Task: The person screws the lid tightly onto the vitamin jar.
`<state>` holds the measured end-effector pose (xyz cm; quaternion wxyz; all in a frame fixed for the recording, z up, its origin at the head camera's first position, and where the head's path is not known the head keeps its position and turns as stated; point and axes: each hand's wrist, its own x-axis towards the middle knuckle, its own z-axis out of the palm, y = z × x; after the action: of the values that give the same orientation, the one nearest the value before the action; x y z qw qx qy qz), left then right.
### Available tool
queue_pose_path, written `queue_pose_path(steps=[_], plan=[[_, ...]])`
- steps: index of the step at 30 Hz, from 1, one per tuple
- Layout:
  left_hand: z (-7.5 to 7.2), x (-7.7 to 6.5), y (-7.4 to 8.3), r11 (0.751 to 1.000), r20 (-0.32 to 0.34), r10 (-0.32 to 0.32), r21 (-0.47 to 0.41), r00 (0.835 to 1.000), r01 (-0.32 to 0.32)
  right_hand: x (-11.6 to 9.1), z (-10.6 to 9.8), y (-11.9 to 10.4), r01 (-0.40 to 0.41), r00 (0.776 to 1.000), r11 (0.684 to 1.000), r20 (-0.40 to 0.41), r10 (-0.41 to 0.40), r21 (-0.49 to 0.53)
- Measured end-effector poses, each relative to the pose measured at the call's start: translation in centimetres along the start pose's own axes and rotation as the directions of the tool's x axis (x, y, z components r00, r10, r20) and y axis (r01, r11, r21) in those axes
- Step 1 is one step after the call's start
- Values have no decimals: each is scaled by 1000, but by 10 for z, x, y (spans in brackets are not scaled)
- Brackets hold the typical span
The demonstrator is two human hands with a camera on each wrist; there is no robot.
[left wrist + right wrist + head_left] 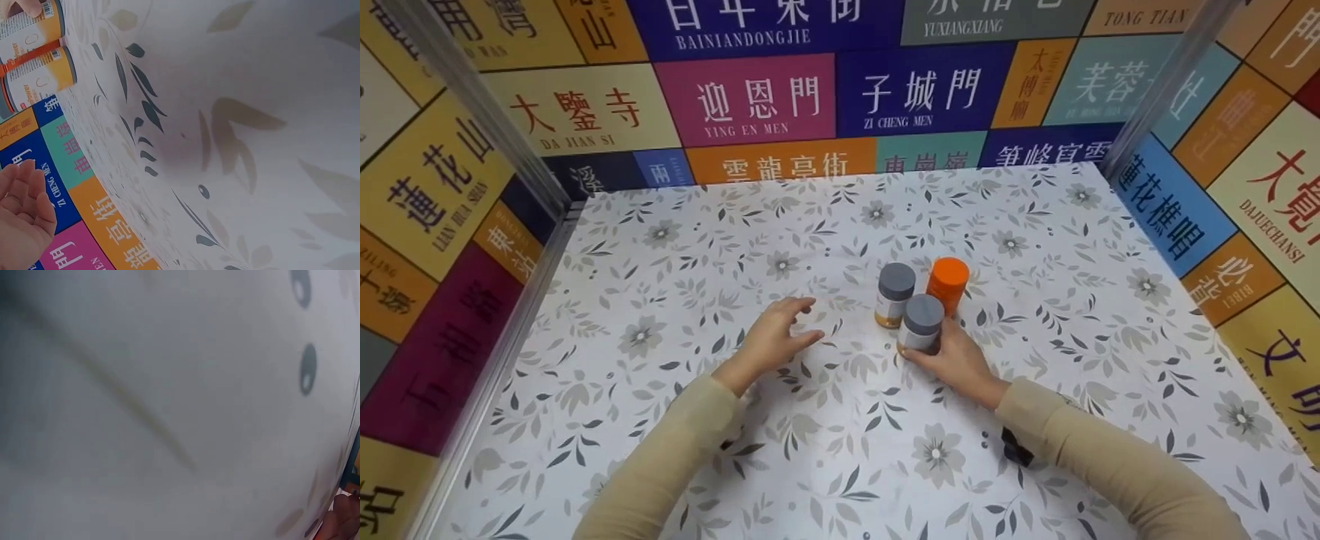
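Note:
My right hand (960,364) grips a small canister (919,334) with a grey lid and a white-and-yellow label, thumb and fingers round its lower part. A matching grey-lidded canister (895,296) stands just behind it to the left. Close behind, on the right, is a bright orange cylinder (949,281), its lower part hidden by the held canister and the hand. The left hand (769,341) hovers over the table to the left, fingers relaxed and holding nothing. In the left wrist view, labelled canisters (42,79) show at the upper left. The right wrist view catches only a corner of the right hand (343,520).
A white cloth with grey leaves and flowers covers the table (660,405). Panels of coloured signs (746,101) stand along the back and both sides, with a metal post (1155,82) at the back right corner.

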<state>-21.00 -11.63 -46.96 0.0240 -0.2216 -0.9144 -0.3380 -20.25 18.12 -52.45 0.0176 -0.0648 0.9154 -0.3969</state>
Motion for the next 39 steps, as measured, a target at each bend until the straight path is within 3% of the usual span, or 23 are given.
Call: queue_pose_path(steps=[6, 12, 21, 28, 31, 33, 36, 39], plan=[[-5, -2, -5, 999, 1, -43, -3, 999, 43, 2, 4, -2, -69, 997, 997, -31, 69, -25], [-10, -3, -6, 1000, -26, -30, -6, 999, 30, 7, 5, -3, -147, 987, 989, -68, 145, -27], [-17, -7, -12, 999, -41, -39, -5, 998, 39, 13, 5, -1, -160, 984, 986, -91, 156, -42], [-25, -15, -23, 997, -70, -75, 6, 995, 76, 14, -4, -1, -152, 988, 988, -28, 152, -18], [-30, -21, -29, 996, -112, -75, 39, 991, 80, 12, -14, 1, -141, 989, 988, 35, 143, -67], [-36, -26, -33, 993, -147, -79, 72, 986, 90, 11, -25, 3, -110, 987, 985, 101, 124, -132], [-43, -34, -42, 985, -204, -85, 132, 975, 113, 13, -47, 10, 2, 976, 968, 210, 52, -251], [-49, -43, -54, 968, -237, -108, 196, 966, 156, 16, -70, 23, 199, 958, 894, 273, -91, -400]])
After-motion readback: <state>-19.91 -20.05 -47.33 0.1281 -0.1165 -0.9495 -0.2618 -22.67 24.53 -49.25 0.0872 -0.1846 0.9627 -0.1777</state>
